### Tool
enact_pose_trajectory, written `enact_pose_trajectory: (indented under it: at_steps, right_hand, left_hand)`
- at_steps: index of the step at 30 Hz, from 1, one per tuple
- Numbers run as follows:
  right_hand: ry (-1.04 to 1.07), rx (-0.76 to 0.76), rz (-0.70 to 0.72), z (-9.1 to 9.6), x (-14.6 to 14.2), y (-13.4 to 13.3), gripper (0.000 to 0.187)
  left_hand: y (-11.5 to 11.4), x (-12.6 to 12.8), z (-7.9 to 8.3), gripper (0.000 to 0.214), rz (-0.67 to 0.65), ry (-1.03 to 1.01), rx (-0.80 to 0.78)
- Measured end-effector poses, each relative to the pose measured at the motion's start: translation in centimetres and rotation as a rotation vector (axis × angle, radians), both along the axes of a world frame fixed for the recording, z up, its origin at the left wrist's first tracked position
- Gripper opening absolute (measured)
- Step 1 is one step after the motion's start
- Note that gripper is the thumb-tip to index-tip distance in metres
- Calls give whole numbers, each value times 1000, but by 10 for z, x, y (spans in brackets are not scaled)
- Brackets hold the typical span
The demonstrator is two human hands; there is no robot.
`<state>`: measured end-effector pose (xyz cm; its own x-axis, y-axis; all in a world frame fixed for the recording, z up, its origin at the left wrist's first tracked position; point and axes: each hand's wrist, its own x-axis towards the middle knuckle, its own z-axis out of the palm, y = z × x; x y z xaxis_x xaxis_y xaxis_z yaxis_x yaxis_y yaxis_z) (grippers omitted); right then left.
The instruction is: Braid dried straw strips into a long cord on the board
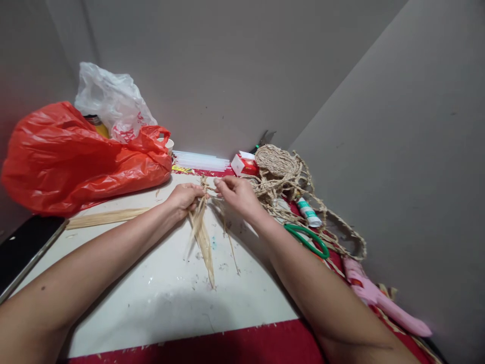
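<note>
Tan straw (205, 247), pinched by left hand (184, 197) and right hand (239, 196) above the white board (159, 298), could split if tugged hard.

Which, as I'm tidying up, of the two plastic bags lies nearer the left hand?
The red bag: it lies in front, closer to the left hand, while the whitish bag sits behind it.
</note>
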<state>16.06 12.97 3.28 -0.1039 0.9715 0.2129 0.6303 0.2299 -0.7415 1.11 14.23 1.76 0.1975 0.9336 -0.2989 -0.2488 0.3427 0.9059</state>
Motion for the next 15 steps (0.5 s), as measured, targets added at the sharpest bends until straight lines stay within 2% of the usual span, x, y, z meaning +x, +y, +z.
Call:
enact_pose_trajectory:
  at_steps: [2,5,7,12,15]
  right_hand:
    - [130,-170,92,-6,-5,2,35]
    - [401,-506,235,-12,-11,3,30]
    - [529,-663,301,-13,-11,4,29]
    - [480,-789,319,-14,-2,11,37]
    - [562,-858,377,-17,2,16,38]
  left_hand:
    - [1,-1,-1,8,-28,-9,13]
    - [3,-4,-3,8,-117,-11,27]
    - [5,-6,-4,9,-154,-16,23]
    - [8,-10,-3,11,-166,55,4]
    - [8,-10,-3,15,-154,96,35]
